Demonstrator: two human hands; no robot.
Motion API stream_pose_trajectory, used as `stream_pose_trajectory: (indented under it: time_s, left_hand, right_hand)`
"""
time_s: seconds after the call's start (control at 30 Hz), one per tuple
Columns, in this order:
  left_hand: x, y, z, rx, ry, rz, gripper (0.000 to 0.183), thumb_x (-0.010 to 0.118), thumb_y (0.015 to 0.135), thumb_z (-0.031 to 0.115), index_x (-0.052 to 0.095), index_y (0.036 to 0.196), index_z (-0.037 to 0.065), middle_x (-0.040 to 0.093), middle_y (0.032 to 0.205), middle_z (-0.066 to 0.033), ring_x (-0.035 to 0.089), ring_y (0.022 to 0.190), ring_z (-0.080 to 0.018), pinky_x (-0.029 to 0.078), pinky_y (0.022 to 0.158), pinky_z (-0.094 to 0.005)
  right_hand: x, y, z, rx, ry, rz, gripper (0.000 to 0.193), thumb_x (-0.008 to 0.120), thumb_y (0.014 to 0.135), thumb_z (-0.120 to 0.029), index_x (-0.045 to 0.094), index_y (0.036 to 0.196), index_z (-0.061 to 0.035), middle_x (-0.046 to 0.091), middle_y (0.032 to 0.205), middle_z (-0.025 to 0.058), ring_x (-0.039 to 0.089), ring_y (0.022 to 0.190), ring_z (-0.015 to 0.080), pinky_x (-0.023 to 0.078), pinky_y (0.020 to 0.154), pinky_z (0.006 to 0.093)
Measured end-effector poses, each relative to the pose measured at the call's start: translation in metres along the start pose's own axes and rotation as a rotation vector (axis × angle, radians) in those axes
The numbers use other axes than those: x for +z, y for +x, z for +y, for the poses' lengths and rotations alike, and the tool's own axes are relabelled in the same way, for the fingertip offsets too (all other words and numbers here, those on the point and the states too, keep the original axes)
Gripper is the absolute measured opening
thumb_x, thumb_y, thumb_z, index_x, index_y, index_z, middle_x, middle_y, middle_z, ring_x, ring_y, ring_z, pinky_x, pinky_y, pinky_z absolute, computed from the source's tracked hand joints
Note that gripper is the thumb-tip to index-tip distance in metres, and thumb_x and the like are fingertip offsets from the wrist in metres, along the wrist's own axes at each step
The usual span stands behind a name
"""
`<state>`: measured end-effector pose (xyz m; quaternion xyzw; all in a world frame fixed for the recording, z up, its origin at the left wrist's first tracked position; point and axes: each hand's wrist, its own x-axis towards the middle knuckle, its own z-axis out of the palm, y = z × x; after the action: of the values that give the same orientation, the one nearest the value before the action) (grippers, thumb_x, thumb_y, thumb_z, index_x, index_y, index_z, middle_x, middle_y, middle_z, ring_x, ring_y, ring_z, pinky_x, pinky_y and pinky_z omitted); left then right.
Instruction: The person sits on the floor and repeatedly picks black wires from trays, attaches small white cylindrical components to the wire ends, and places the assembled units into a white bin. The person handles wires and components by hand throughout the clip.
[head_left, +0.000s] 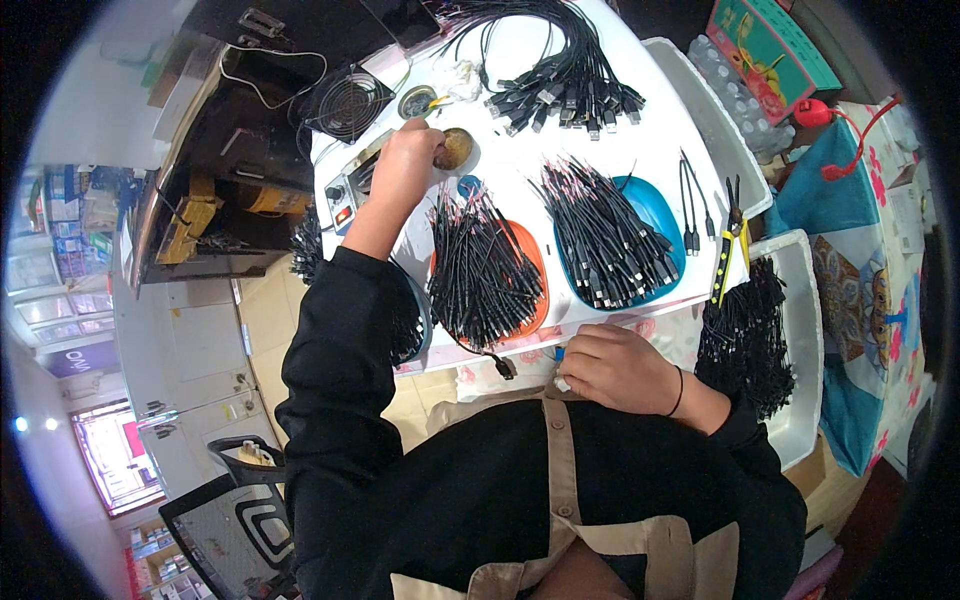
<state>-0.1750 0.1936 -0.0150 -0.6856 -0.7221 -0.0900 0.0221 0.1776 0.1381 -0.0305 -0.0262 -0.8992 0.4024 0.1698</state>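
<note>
With left hand [402,158], curls at left rim of brown tin [457,149], on table [508,178]; cannot tell whether gripping anything. With right hand [622,370], curls loosely by near table edge; cannot tell whether grasping anything. Beside left wrist: box [338,200] with red switch. Beyond tin: fan [350,105], cable bundle [575,85]. Nearer: cables [480,265] heaped in orange tray [528,240], more in blue tray [652,212]. Farther right: pliers [722,265], white bin [809,350].

We see a white desk [640,150], and left of it tan floor [262,325], a black chair [222,530] and bright window [118,455].
</note>
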Motion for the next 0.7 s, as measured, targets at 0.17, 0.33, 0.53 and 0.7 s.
stream_pose_trajectory:
  time_s: [0.17, 0.33, 0.53, 0.7]
  left_hand:
    - [0.002, 0.004, 0.003, 0.020, 0.024, -0.006, 0.010, 0.065, 0.073, 0.003, 0.068, 0.082, -0.001, 0.059, 0.086, -0.0175, 0.061, 0.081, -0.0355, 0.048, 0.072, -0.0410]
    - [0.002, 0.007, 0.001, -0.004, 0.051, -0.025, 0.012, 0.063, 0.073, 0.001, 0.069, 0.083, -0.001, 0.058, 0.085, -0.0173, 0.061, 0.081, -0.0357, 0.049, 0.072, -0.0411]
    - [0.008, 0.010, 0.001, 0.013, 0.123, -0.043, 0.012, 0.062, 0.073, 0.002, 0.068, 0.083, -0.001, 0.057, 0.086, -0.0169, 0.062, 0.081, -0.0356, 0.049, 0.072, -0.0423]
    - [-0.003, 0.004, 0.004, 0.010, 0.091, -0.014, 0.008, 0.064, 0.075, 0.003, 0.066, 0.081, -0.002, 0.057, 0.086, -0.0169, 0.061, 0.080, -0.0362, 0.048, 0.072, -0.0422]
  right_hand:
    - [-0.002, 0.001, 0.004, -0.002, 0.019, -0.007, 0.014, 0.066, 0.078, -0.013, 0.055, 0.081, -0.0038, 0.052, 0.081, 0.0066, 0.054, 0.079, 0.0218, 0.047, 0.071, 0.0334]
    - [-0.002, 0.000, 0.006, 0.014, 0.037, -0.019, 0.011, 0.066, 0.078, -0.009, 0.060, 0.083, -0.0027, 0.056, 0.082, 0.0073, 0.056, 0.080, 0.0227, 0.047, 0.071, 0.0338]
    - [0.002, -0.001, 0.006, -0.009, -0.002, 0.018, 0.013, 0.064, 0.079, -0.013, 0.055, 0.077, -0.0041, 0.052, 0.081, 0.0064, 0.054, 0.079, 0.0214, 0.048, 0.071, 0.0328]
    - [0.001, -0.006, 0.003, 0.009, -0.063, 0.027, 0.012, 0.063, 0.079, -0.012, 0.054, 0.075, -0.0049, 0.052, 0.079, 0.0065, 0.054, 0.078, 0.0218, 0.047, 0.071, 0.0328]
